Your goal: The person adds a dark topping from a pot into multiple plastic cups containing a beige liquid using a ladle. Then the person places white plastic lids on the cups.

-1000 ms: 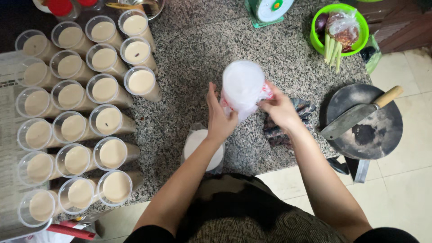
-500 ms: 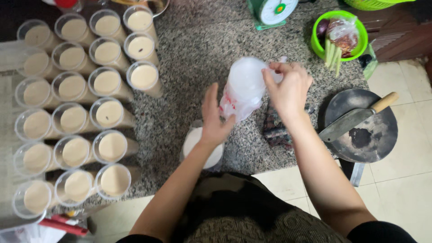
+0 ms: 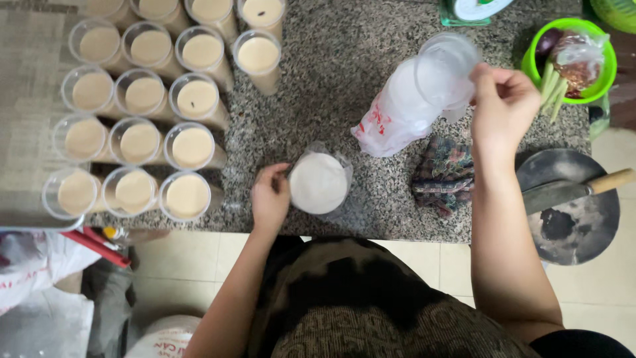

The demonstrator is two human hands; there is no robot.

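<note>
Right hand (image 3: 503, 106) pinches one clear, thin plastic lid (image 3: 445, 69) by its rim above the grey speckled granite counter (image 3: 331, 86). Left hand (image 3: 269, 197), fingers curled, touches the bagged white lid stack (image 3: 319, 182). Lid judged light, flexible, slippery; edge grip suits.

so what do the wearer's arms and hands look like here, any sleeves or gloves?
Both arms are bare up to the frame edge: no sleeves visible. The left hand and right hand are bare too, with no gloves, and no rings, watch or bracelet that I can make out. The only clothing in view is a dark, patterned brown-and-black garment over the torso.
</note>
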